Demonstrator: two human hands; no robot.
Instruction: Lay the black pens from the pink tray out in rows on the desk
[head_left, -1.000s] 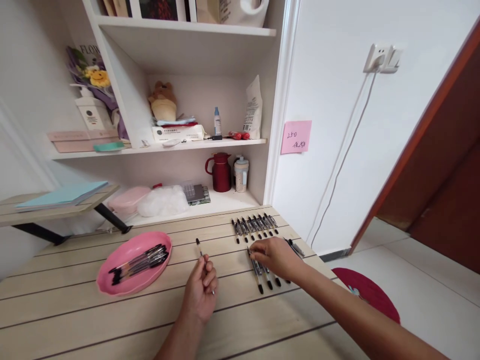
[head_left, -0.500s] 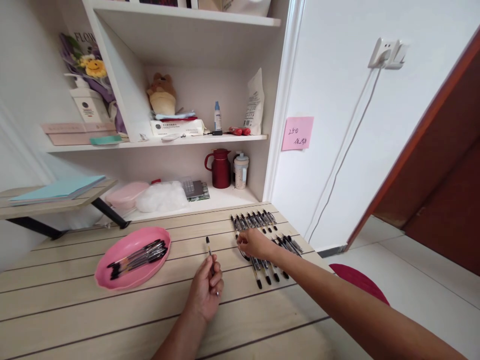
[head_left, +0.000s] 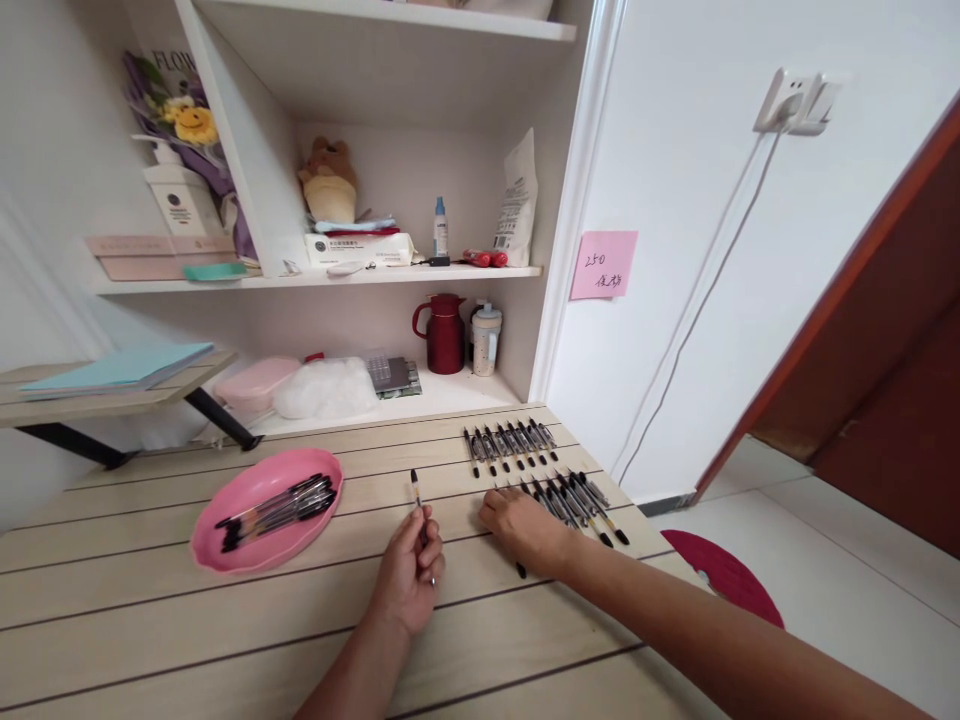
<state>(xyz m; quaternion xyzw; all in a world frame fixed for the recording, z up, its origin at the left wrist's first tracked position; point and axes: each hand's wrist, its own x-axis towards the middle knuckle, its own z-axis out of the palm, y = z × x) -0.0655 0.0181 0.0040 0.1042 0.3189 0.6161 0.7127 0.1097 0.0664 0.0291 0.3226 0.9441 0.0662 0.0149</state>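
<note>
In my left hand (head_left: 409, 570), the fingers are closed around a pen (head_left: 415, 488) whose black end points up and away from me. My right hand (head_left: 525, 530) is low over the left end of the nearer row of pens (head_left: 574, 500), its fingers bunched and pointing down. Whatever lies between those fingertips is hidden, and a black pen end (head_left: 521, 571) shows below the palm. Behind it is a second row of pens (head_left: 510, 447), side by side. To the left, a pink oval dish (head_left: 214, 560) holds a loose bundle of pens (head_left: 281, 510).
Beyond the slatted wooden table (head_left: 247, 640) stands a white shelf unit (head_left: 487, 272) with a dark red jug (head_left: 445, 335) and a pale cup (head_left: 486, 340). A small raised stand (head_left: 172, 393) is at the left. A pink note (head_left: 604, 265) is stuck on the wall.
My right hand has moved slightly right and toward me, uncovering the far row and hiding more of the nearer row's left end. My left hand still holds its pen in nearly the same place.
</note>
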